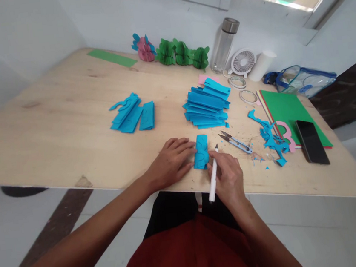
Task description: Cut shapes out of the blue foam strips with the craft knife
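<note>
A folded blue paper strip (201, 151) with drawn curved outlines lies near the table's front edge. My left hand (173, 162) rests flat on the table, its fingertips at the strip's left edge. In my right hand (227, 173) is a white pen (214, 176), its dark tip pointing away from me; the fingers also touch the strip's right side. Just right of it lie thread snips (235, 141) with blue handles. Beyond the strip sits a stack of folded blue paper strips (207, 104). Farther left are more blue folded pieces (127, 115), one cut into a curvy shape.
Blue paper scraps (271, 135), a pink paper cutout (286, 135), a phone (312, 141) and green paper (286, 106) lie right. At the back stand green paper ornaments (182, 53), a pink one (145, 49), a glass bottle (224, 46) and a small fan (243, 62). Tape rolls (248, 97) lie nearby.
</note>
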### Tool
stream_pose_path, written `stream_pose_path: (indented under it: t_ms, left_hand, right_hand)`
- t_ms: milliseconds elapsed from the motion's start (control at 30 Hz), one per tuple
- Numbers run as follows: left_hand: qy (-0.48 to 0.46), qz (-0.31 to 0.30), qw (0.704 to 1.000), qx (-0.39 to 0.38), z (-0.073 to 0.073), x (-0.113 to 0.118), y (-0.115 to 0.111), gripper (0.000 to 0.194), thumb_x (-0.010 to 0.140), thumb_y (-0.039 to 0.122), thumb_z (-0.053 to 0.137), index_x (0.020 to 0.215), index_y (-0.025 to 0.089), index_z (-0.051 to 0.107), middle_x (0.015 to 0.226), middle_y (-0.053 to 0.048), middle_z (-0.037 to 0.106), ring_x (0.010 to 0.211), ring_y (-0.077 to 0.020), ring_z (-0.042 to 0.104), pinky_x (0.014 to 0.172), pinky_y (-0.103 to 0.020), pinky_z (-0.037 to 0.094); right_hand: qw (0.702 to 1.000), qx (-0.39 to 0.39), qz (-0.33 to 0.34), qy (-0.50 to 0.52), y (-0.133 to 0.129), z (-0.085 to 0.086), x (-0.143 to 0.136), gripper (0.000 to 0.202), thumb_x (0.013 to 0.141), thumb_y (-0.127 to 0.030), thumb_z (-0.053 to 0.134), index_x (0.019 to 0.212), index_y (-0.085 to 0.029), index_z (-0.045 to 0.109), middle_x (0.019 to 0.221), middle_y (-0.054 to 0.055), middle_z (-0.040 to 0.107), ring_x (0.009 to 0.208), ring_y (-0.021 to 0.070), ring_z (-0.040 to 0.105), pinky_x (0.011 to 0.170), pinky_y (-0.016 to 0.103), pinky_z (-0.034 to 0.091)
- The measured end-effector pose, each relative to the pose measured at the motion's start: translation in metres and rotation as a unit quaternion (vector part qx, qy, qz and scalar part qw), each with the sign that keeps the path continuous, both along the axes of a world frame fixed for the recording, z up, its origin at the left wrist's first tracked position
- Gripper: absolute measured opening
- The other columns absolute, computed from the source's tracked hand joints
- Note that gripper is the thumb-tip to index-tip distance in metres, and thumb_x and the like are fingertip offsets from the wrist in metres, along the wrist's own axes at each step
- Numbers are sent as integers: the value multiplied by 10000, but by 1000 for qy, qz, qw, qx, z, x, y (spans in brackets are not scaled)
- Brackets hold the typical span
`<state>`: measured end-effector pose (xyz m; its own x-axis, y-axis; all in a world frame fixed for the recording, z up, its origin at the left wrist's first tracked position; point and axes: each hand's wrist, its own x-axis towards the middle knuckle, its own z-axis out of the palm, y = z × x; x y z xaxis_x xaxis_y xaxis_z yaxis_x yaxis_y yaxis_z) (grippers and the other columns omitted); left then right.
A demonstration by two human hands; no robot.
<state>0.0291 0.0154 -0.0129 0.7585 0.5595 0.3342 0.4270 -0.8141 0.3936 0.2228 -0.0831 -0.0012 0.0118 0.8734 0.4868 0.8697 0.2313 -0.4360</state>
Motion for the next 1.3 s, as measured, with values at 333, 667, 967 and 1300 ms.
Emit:
stream_pose_path:
  t_ms: [333,667,967,1300]
  left_hand:
    - [-9,0,1000,0,1,1,-1,385,913,269,465,1258,135,572,1345,-145,608,1317,-314,478,1105,-542,352]
    - [-9,5,1000,-5,2,0,-1,398,912,262,471,1285,155,562,1354,-127,609,1319,-307,477,1114,-539,343]
    - [3,-1,1000,1,2,1,-1,378,931,257,460,1275,189,600,1369,-107,604,1307,-297,488,1110,-531,351]
    - [17,-4,1000,-6,3,1,-1,393,943,255,426,1294,188,591,1395,-102,587,1308,-295,476,1112,-533,329]
  right_hand:
    - [999,23,28,-34,2,-1,-5,324,892,-85,493,1175,-141,639,963,109,727,969,259,645,833,387,451]
    - [997,-4,22,-71,3,-2,-7,415,842,-55,491,1222,-158,623,981,102,725,1014,276,617,861,407,435]
    - [995,-11,58,-76,6,0,-5,430,852,-91,522,1264,-189,599,1116,98,718,1167,276,572,967,429,421]
    - [993,-44,54,-92,7,0,-5,405,852,-94,526,1242,-156,615,1127,120,712,1162,278,582,974,424,405]
